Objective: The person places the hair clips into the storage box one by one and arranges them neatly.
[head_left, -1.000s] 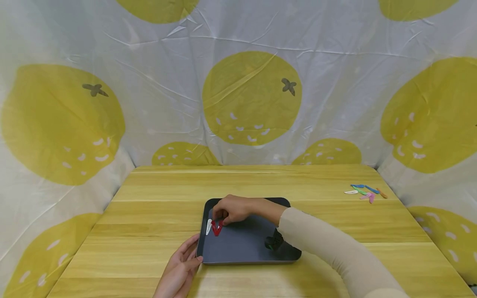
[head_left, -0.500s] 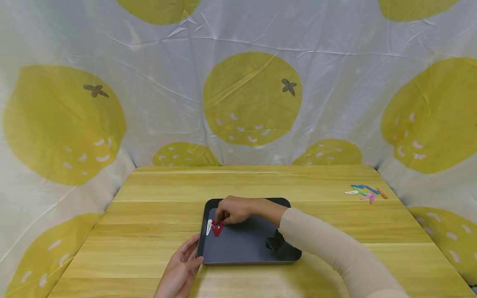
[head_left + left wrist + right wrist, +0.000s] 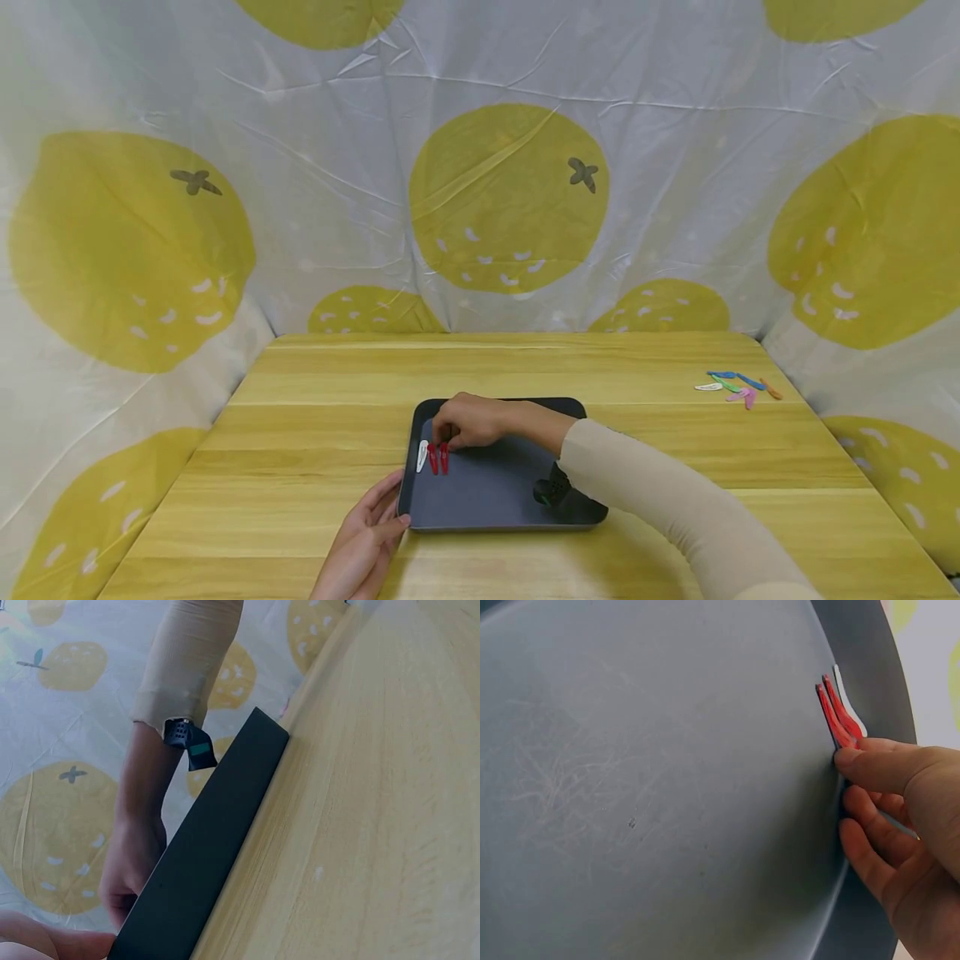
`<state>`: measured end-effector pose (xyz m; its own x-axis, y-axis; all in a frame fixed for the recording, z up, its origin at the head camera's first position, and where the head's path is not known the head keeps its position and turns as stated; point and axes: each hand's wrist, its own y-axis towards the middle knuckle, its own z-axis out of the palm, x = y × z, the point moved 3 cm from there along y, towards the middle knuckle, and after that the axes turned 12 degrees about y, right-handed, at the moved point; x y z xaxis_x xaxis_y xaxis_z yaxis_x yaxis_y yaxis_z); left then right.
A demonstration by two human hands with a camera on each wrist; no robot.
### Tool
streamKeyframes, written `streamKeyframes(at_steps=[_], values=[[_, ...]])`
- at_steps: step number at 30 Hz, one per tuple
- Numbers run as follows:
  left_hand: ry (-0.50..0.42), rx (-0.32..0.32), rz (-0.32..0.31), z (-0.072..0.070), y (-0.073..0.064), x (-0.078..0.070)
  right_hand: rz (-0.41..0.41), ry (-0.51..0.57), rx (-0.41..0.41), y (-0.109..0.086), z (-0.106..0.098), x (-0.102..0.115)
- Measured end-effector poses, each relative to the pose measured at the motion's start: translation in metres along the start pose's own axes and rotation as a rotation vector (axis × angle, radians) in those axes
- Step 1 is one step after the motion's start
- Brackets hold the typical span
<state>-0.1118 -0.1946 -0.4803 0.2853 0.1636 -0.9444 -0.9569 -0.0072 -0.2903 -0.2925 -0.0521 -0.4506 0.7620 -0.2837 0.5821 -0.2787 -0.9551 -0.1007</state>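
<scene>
A dark grey tray [image 3: 480, 492] lies on the wooden table. Its near left corner is held by my left hand [image 3: 360, 537], the thumb at the front rim and the fingers along the left side. Over the tray's left part, my right hand [image 3: 471, 419] pinches the upper ends of red hair clips with thumb and fingertips. The right wrist view shows the red hair clips [image 3: 838, 716] side by side, with a white hair clip [image 3: 847, 701] beside them along the tray wall. Fingers partly cover the clips' ends, so whether both red ones are gripped is unclear.
Several loose hair clips [image 3: 738, 387] in blue, green, pink, orange and white lie at the table's [image 3: 315, 417] far right. A black wrist camera [image 3: 551, 489] sits under the right sleeve, over the tray. Lemon-patterned cloth [image 3: 510, 200] surrounds the table.
The red hair clips formed a V touching at their lower ends; now they lie almost parallel and slightly apart. The right hand has barely shifted, and the left hand keeps its hold on the tray.
</scene>
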Motion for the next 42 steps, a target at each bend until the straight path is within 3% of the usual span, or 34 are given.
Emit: streamKeyframes(at_steps=[16,28,42], values=[[-0.008,0.001,-0.001,-0.0005,-0.0007,-0.0002,0.008,0.037,-0.008,-0.0013,-0.0007,0.0005],[-0.002,0.014,-0.002,-0.0006,-0.0002,-0.0015,-0.020,0.048,0.043,-0.0021,-0.0002,0.0033],[-0.002,0.003,-0.013,-0.0001,-0.0013,-0.0013,0.014,0.059,0.026,-0.0050,-0.0031,0.0002]])
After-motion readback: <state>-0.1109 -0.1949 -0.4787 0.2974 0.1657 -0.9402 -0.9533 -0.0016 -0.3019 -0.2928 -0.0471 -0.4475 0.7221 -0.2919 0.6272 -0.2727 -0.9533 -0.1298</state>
